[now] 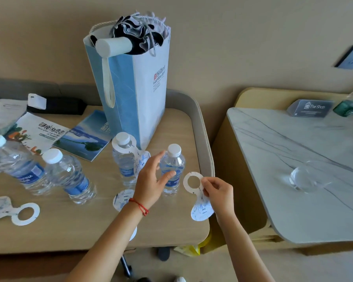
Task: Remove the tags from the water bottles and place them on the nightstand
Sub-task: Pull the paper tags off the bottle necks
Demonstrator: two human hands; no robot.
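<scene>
The right hand (218, 192) pinches a removed tag (198, 200) just right of the bare bottle (172, 167), its long axis pointing toward the person, while the left hand (151, 180) hovers beside that bottle, fingers spread.

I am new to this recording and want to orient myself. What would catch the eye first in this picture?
The tall blue-and-white Hilton Garden Inn paper bag at the back of the wooden table stands out most. In front of it, the right hand pinches a removed paper tag, while the open left hand reaches toward the bare water bottle. Just left, another bottle wears its tag at the neck.
</scene>
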